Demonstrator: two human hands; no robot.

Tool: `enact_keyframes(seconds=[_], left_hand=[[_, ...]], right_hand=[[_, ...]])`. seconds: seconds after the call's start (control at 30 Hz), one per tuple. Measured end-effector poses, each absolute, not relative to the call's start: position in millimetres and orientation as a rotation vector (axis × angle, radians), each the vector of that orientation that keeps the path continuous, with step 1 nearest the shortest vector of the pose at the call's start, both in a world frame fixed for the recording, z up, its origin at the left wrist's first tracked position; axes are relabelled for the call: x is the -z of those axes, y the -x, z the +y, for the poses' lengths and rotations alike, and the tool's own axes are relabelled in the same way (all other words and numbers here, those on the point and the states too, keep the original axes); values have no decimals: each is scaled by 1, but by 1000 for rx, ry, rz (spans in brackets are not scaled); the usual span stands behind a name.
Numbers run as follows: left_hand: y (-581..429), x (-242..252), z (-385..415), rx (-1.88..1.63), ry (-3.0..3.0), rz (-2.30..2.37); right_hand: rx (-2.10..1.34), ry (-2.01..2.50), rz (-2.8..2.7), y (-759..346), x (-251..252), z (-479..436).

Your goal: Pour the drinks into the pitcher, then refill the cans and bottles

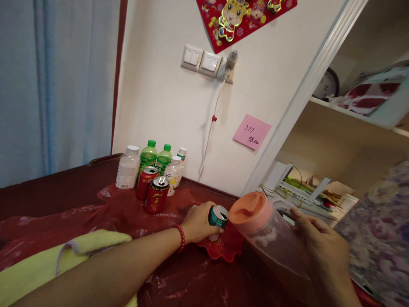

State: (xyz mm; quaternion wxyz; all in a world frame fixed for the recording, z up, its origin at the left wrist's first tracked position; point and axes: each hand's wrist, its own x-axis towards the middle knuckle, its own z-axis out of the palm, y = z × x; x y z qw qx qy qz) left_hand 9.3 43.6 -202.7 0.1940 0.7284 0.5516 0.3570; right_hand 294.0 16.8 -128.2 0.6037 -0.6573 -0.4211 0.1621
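My left hand is wrapped round a green drink can that stands on a small red plate. My right hand grips the handle side of a clear plastic pitcher with an orange lid. The pitcher is tilted, its lid leaning toward the top of the can and almost touching it. A red bead bracelet sits on my left wrist.
Two red cans and several plastic bottles stand at the back by the wall on the red plastic table cover. A yellow cloth lies under my left arm. Shelves with clutter are at the right; a cable hangs down the wall.
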Motion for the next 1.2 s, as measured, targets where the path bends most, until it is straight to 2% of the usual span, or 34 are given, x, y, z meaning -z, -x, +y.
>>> enact_keyframes(seconds=[0.43,0.73,1.2], left_hand=[[-9,205,45,-1021,-2047,1539],[-7,202,47,-998,-2063,1531],[-8,200,55,-971,-2071,1518]], right_hand=[[-477,1382,-897,-286,131,20],[-659,953,-756,-278,139,36],[-711,745,-527,-293,182,69]])
